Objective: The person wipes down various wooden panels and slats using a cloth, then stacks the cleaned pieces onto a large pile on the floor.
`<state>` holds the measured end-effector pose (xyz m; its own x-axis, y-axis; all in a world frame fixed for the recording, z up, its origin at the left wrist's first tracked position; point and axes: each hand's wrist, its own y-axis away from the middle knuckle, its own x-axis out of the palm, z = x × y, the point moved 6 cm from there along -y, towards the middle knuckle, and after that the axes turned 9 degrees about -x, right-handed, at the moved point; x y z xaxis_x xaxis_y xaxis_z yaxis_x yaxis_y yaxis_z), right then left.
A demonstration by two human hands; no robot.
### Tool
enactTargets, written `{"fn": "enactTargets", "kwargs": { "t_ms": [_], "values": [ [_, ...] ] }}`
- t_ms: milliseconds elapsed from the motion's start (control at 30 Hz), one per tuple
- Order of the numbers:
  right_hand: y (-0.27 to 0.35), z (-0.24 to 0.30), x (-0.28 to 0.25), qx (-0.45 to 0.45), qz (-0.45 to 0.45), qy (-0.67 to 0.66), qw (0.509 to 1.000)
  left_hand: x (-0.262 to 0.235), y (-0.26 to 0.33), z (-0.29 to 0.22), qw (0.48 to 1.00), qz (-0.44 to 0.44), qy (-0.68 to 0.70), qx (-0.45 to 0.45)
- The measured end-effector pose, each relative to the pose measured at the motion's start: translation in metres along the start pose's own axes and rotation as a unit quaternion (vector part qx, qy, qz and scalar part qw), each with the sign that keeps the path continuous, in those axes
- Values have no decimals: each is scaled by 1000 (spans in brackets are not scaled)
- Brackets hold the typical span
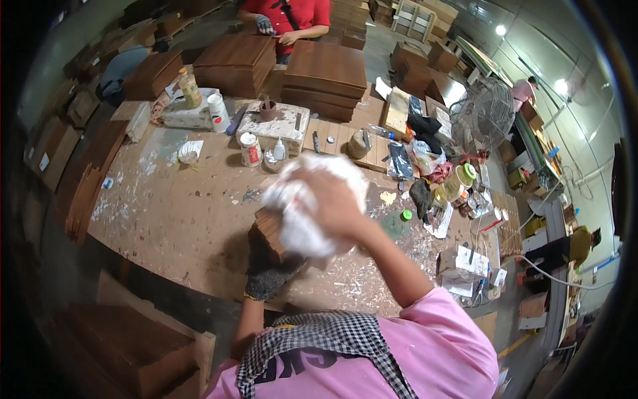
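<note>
My left hand (271, 271), in a dark knitted work glove, grips a brown wooden piece (268, 231) low over the near middle of the workbench. Bunched under my bare right hand (332, 203) is a white cloth (304, 233), blurred by motion. The cloth covers most of the wooden piece, so its full shape is hidden. Whether cloth and wood touch all along, I cannot tell. Beyond the cloth stand a small white nozzle bottle (279, 149) and a red and white can (250, 150).
The paint-spattered workbench (193, 226) carries a tall white can (218, 113), a yellowish bottle (189, 88), a green-capped jar (455, 186) and a round tin (359, 143). Brown panel stacks (323, 73) line its far edge, where a person in red (302, 16) stands. A large fan (484, 116) is at right.
</note>
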<state>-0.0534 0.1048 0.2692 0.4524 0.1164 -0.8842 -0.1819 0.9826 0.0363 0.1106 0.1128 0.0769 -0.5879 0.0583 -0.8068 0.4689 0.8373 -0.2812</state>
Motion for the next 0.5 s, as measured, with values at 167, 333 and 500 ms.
{"fn": "enactTargets", "kwargs": {
  "t_ms": [167,333,500],
  "values": [
    [20,-111,-36,69,-98,-72,990,-6,11,-22,960,127,220,-120],
    [25,-118,-33,-18,-159,-190,969,77,56,24,991,75,91,-56],
    [29,-139,-20,65,-215,-429,875,96,59,46,921,173,312,-155]
  ]
}}
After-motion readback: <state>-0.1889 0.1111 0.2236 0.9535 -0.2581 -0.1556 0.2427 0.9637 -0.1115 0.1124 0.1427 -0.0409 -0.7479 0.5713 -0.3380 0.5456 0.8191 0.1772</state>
